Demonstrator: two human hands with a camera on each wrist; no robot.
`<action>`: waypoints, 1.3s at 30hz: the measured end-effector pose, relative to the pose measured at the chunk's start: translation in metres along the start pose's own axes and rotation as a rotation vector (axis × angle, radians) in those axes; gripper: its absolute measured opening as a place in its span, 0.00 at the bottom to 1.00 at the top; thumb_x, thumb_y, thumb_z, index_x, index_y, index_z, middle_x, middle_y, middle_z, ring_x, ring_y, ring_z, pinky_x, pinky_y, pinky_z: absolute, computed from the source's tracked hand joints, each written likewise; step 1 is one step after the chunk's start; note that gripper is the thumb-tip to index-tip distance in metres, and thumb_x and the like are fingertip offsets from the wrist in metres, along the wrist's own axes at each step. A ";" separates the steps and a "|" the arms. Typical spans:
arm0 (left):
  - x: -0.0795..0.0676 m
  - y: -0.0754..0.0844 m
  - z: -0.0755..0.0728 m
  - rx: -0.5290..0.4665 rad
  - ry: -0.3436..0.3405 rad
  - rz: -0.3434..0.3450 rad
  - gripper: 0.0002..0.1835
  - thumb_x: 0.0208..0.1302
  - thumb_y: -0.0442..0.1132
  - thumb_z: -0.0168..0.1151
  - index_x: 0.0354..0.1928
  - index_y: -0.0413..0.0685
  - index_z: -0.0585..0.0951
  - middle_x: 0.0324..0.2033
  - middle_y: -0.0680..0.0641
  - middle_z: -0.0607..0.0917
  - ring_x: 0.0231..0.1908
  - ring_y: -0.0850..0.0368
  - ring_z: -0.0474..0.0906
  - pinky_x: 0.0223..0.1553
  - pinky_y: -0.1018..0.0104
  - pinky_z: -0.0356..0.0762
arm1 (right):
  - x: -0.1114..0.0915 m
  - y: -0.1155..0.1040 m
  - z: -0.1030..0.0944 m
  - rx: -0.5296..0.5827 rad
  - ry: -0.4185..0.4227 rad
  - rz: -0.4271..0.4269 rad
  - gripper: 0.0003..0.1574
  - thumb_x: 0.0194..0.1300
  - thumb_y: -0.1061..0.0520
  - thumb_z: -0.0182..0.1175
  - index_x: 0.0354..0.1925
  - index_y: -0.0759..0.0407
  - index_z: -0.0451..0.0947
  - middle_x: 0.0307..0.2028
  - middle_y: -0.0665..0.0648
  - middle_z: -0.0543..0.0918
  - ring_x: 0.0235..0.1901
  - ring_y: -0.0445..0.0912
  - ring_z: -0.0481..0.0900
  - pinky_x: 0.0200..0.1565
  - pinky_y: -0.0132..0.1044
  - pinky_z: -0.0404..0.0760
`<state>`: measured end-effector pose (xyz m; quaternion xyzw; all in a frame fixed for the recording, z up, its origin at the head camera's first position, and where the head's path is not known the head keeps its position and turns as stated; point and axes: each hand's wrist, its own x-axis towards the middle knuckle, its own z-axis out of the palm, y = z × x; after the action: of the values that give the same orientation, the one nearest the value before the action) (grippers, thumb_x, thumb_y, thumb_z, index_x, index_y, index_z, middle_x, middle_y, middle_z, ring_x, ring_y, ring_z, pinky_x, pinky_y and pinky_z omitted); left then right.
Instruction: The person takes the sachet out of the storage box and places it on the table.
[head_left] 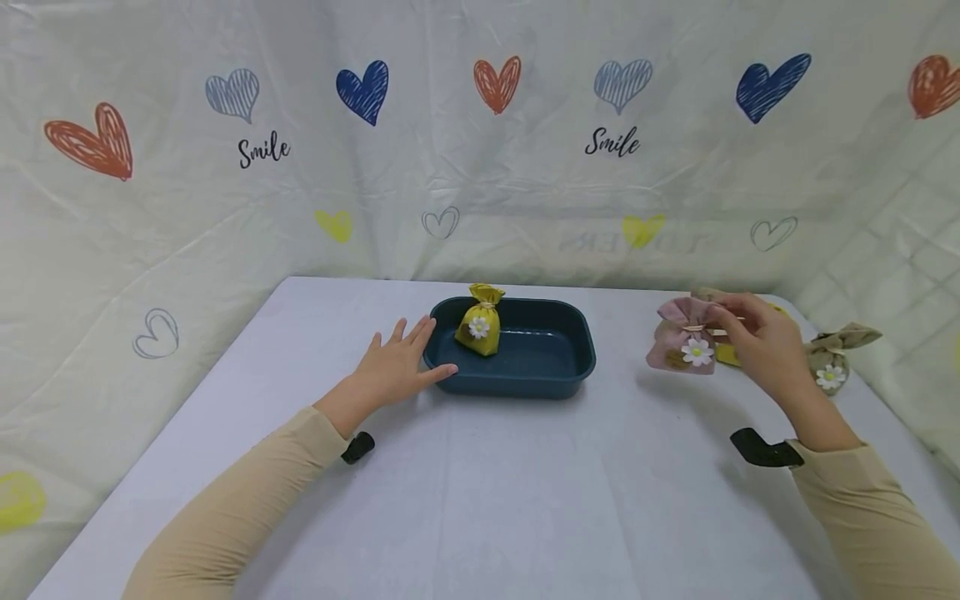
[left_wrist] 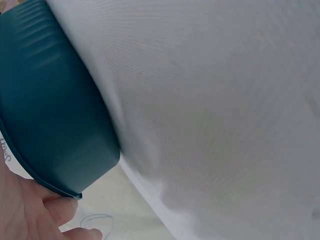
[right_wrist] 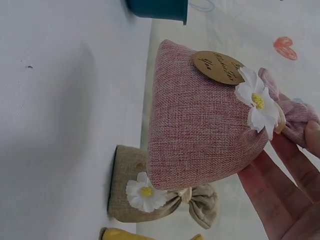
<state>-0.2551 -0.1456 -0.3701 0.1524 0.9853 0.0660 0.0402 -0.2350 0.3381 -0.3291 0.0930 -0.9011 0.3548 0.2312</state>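
Note:
My right hand pinches a pink cloth pouch by its gathered neck and holds it above the table. A white flower and a round brown tag decorate this pouch. At the left end of a dark teal tray, my left hand rests on the rim with its fingers spread. Inside the tray, toward the left, a yellow pouch with a white flower stands upright. The left wrist view shows the tray's outer wall beside the hand's fingers.
To the right stands a beige pouch with a white flower. Behind my right hand, a yellow item is partly hidden. In the right wrist view another beige pouch shows below the pink one. A curtain printed with hearts hangs behind the white table.

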 end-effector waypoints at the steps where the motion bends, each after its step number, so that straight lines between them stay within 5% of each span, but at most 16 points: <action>1: 0.000 0.000 0.000 0.000 -0.001 0.000 0.54 0.70 0.76 0.45 0.83 0.49 0.45 0.81 0.47 0.47 0.79 0.37 0.41 0.73 0.31 0.43 | -0.001 0.001 -0.001 -0.005 0.001 0.005 0.19 0.80 0.53 0.55 0.54 0.69 0.79 0.38 0.37 0.78 0.35 0.17 0.72 0.32 0.14 0.73; 7: 0.000 0.000 0.001 -0.001 0.003 0.003 0.54 0.70 0.76 0.45 0.83 0.48 0.45 0.81 0.47 0.47 0.79 0.36 0.41 0.72 0.31 0.43 | -0.005 0.007 -0.005 0.052 0.004 0.023 0.17 0.79 0.54 0.56 0.51 0.69 0.78 0.33 0.22 0.75 0.35 0.17 0.74 0.32 0.16 0.75; 15: 0.000 -0.001 0.001 0.003 0.004 0.003 0.54 0.70 0.76 0.45 0.83 0.48 0.45 0.81 0.47 0.48 0.79 0.36 0.42 0.72 0.30 0.44 | -0.009 0.017 -0.009 0.111 -0.047 0.034 0.17 0.80 0.55 0.55 0.51 0.71 0.75 0.34 0.27 0.78 0.35 0.18 0.76 0.32 0.18 0.78; 23: 0.001 -0.001 0.002 0.002 0.003 0.001 0.54 0.70 0.76 0.45 0.83 0.48 0.45 0.81 0.47 0.48 0.79 0.36 0.42 0.72 0.31 0.44 | -0.012 0.024 -0.012 0.025 -0.101 0.064 0.22 0.80 0.52 0.54 0.55 0.71 0.76 0.37 0.37 0.77 0.36 0.21 0.74 0.34 0.17 0.77; 28: 0.001 -0.001 0.001 -0.005 0.003 0.005 0.54 0.70 0.76 0.45 0.83 0.48 0.45 0.81 0.47 0.48 0.79 0.36 0.42 0.72 0.31 0.43 | -0.013 0.029 -0.014 0.001 -0.116 0.067 0.21 0.80 0.51 0.54 0.55 0.70 0.76 0.37 0.34 0.76 0.37 0.22 0.73 0.35 0.15 0.74; 36: 0.000 0.000 0.000 -0.003 0.001 0.003 0.54 0.70 0.75 0.45 0.83 0.48 0.45 0.81 0.47 0.48 0.79 0.36 0.41 0.72 0.31 0.43 | -0.014 0.039 -0.017 -0.037 -0.137 0.096 0.24 0.81 0.51 0.53 0.57 0.72 0.75 0.46 0.64 0.81 0.36 0.20 0.71 0.34 0.15 0.73; 39: 0.001 -0.001 0.000 -0.002 -0.001 0.004 0.54 0.70 0.75 0.45 0.83 0.48 0.44 0.81 0.47 0.48 0.79 0.37 0.41 0.72 0.31 0.43 | -0.015 0.043 -0.018 -0.035 -0.135 0.098 0.23 0.81 0.51 0.53 0.56 0.72 0.76 0.44 0.60 0.82 0.36 0.20 0.70 0.34 0.15 0.73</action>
<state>-0.2558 -0.1459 -0.3705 0.1542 0.9849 0.0670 0.0408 -0.2297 0.3818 -0.3498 0.0682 -0.9242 0.3429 0.1538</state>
